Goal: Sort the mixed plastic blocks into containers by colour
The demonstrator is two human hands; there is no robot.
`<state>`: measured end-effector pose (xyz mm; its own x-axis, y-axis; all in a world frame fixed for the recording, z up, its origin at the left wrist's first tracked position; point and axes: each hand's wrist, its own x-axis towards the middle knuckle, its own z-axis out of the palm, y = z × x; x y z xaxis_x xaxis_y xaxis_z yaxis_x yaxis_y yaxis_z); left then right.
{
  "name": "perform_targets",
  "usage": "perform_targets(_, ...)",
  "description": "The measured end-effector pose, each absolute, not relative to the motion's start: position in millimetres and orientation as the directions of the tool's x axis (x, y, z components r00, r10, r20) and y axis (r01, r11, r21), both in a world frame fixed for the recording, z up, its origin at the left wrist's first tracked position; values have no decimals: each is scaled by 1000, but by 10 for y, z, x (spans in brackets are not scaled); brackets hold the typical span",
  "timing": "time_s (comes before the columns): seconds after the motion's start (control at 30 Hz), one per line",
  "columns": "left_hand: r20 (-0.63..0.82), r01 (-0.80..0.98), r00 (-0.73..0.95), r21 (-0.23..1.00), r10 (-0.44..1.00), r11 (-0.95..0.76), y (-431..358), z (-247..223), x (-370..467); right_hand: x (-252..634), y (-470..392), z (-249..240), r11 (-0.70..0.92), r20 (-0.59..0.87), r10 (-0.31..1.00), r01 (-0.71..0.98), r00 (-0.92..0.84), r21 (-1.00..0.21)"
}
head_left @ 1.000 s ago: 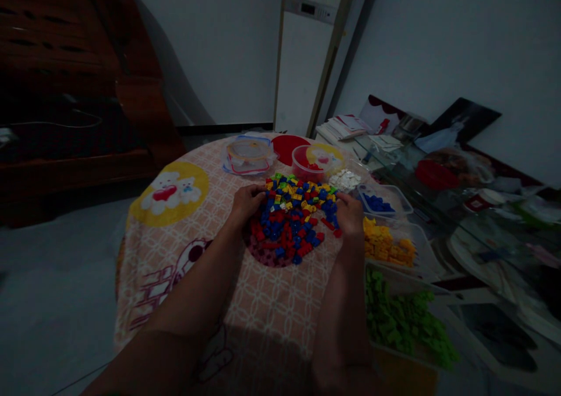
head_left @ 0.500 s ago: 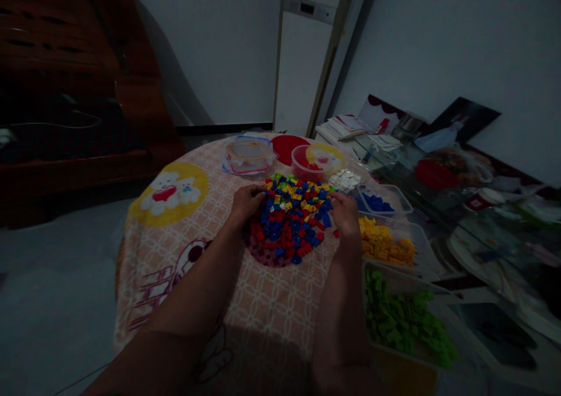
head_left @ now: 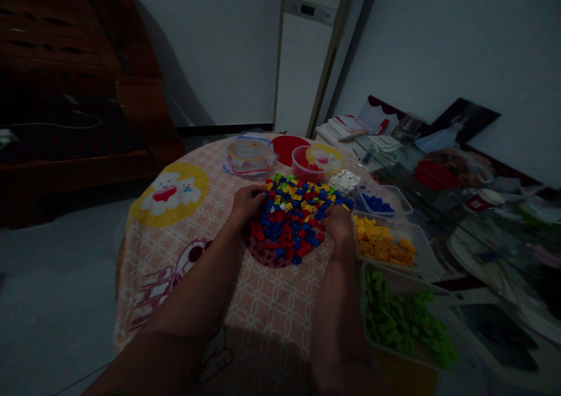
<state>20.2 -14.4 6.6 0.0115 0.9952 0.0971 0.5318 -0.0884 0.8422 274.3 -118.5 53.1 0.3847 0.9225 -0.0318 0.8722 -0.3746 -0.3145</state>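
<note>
A mixed pile of toy building bricks in red, blue, yellow and green lies on the tablecloth. At the pile's left edge rests my left hand, its fingers curled in against the bricks. My right hand is at the right edge, fingers bent and pressed together beside blue and red bricks. What either hand pinches, if anything, is too small and dark to make out. Blue bricks lie just beyond my right hand.
To the right stand clear containers of blue bricks, yellow bricks and green bricks. White bricks sit farther back, beside a round tub with red pieces. Lidded containers and a red lid are at the back.
My right hand has moved toward me and slightly left along the pile's edge, uncovering blue bricks beyond it. My left hand has stayed nearly still.
</note>
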Motion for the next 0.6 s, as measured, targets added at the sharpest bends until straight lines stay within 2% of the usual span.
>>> perform_targets(0.07, 92, 524, 11, 848, 996, -84, -151, 79, 205, 2764, -1168, 495, -370, -8, 917, 845, 398, -386)
perform_targets(0.13, 94, 520, 10, 850, 996, -85, -159, 89, 207, 2788, -1141, 471, -362, 11, 902, 770, 432, -525)
perform_targets(0.23, 102, 521, 14, 848, 995, -95, -165, 95, 204, 2792, -1082, 464, -317, 22, 843, 529, 538, -787)
perform_targets(0.33, 104, 525, 19, 845, 994, -98, -157, 85, 196, 2784, -1021, 474, -171, 36, 741, 240, 671, -956)
perform_targets(0.43, 106, 534, 22, 840, 994, -101, -140, 61, 191, 2840, -985, 468, 67, 88, 550, 62, 831, -996)
perform_targets(0.53, 110, 524, 26, 845, 994, -108, -129, 35, 193, 2958, -986, 431, 284, 169, 359, 65, 918, -957)
perform_targets(0.6, 108, 511, 28, 853, 994, -107, -126, 24, 195, 3023, -994, 403, 325, 208, 331, 96, 920, -941)
